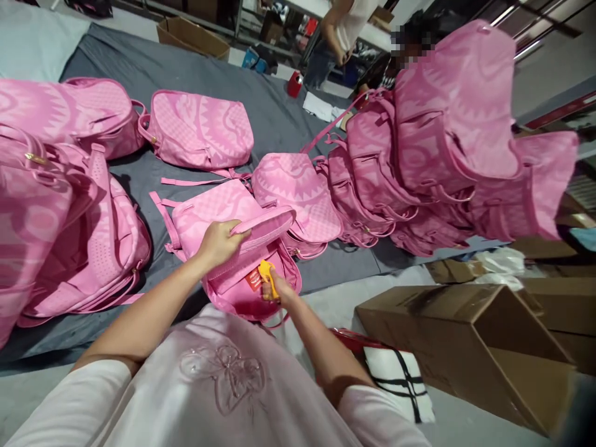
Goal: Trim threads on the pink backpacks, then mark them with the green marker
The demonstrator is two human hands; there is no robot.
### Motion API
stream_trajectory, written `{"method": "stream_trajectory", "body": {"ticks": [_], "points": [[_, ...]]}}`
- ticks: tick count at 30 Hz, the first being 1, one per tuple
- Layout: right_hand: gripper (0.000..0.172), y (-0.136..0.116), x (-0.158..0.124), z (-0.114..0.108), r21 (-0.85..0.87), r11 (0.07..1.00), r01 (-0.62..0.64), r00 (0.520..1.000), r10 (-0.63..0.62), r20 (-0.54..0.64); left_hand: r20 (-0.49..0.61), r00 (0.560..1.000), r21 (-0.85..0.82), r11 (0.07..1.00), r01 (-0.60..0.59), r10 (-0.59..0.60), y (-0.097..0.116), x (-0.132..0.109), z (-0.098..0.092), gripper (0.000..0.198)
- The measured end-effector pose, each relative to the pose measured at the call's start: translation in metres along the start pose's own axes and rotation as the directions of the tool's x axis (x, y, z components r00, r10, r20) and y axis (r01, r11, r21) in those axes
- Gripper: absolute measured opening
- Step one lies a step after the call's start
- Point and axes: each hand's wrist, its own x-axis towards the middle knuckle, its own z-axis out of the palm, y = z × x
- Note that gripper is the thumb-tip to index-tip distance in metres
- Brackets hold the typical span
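Left hand [218,243] fingers clamp the backpack [212,208] flap; right hand [280,292] fingers grip a cutter [267,271] inside it; box [465,316] to its right.

head | worn; faces forward-down | close over hands; wide across floor [288,118]

Pink backpacks [442,143] pile up at the right end of the grey mat [270,112], a brown carton [470,335] lies off its near edge and an open box [193,36] beyond its far side.
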Motion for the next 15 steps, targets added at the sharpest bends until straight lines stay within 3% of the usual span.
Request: {"method": "stream_trajectory", "body": {"ticks": [3,6,10,15], "points": [[0.065,0.01,0.012,0.025,0.214,0.977,0.019,0.986,-0.054,0.159,-0.056,0.997,0.037,0.998,-0.049,0.051,-0.001,0.003,-0.004,0.029],[0.064,0.029,0.006,0.03,0.38,0.925,0.005,0.957,-0.114,0.265,-0.129,0.989,0.085,0.995,-0.057,0.068,-0.004,0.009,-0.015,0.027],[0.066,0.043,0.005,0.028,0.531,0.845,-0.057,0.947,-0.123,0.298,-0.111,0.988,0.138,0.986,-0.089,0.104,-0.003,0.014,-0.021,0.025],[0.063,0.039,0.005,0.029,0.551,0.827,-0.115,0.953,-0.065,0.297,-0.038,0.982,0.158,0.972,-0.176,0.184,0.0,0.017,-0.011,0.022]]}}
